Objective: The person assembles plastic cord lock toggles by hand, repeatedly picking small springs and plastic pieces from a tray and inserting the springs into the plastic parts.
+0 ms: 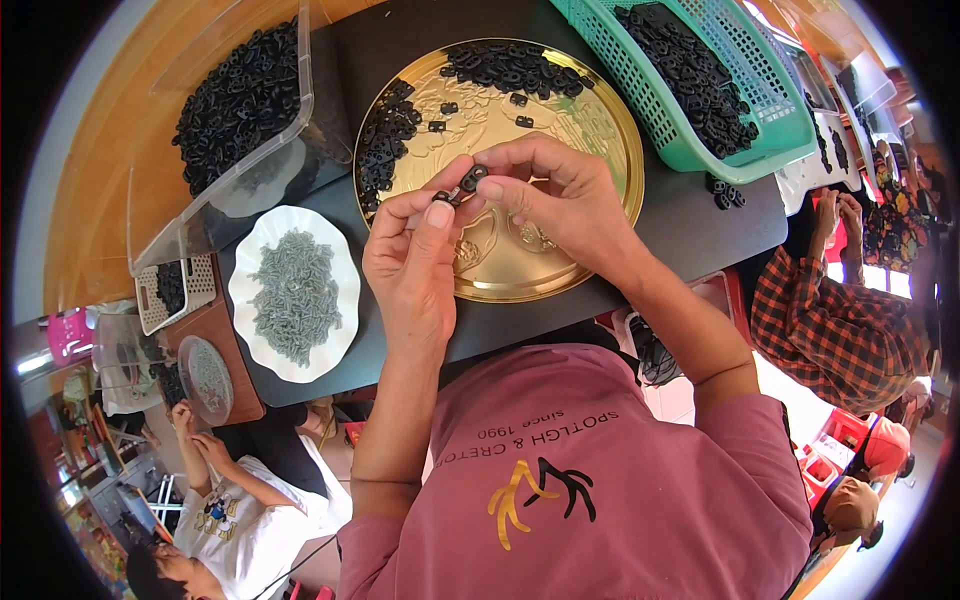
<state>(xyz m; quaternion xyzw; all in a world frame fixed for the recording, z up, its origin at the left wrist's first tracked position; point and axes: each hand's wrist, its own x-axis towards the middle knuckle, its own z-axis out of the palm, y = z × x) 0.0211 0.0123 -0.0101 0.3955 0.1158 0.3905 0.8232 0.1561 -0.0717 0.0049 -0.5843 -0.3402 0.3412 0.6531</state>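
Note:
Over the gold tray, my two hands meet at a small black plastic piece with holes. My right hand pinches that piece between thumb and fingers. Beside it, my left hand pinches a small dark part under its thumb; its exact form is mostly hidden. Something thin and pale shows between the two parts, too small to name. On the tray lie a heap of black pieces at the far rim, another heap along the left rim, and several loose ones.
A white scalloped dish of small grey-green pins stands left of the tray. A clear bin with black pieces is at far left, a green basket of black parts at far right. Other people sit on both sides.

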